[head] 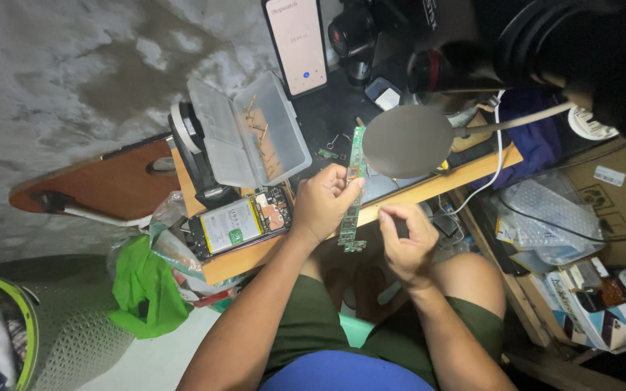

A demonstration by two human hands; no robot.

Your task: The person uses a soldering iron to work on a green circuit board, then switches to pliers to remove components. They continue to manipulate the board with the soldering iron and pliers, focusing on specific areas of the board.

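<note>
right hand [406, 239] lower centre, fingers pinched together, anything held too small to tell | left hand [324, 203] centre, grasping green circuit board [354, 190] upright | opened phone [239, 223] left of it | clear plastic box [251, 130] above | lit phone [296, 45] top centre

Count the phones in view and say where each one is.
2. An upright phone with a lit screen stands at the desk's back; an opened phone with its battery exposed lies by the left hand. Clutter may hide others.

Clear glossy plastic box [251, 134], wooden board [436, 185]
</note>
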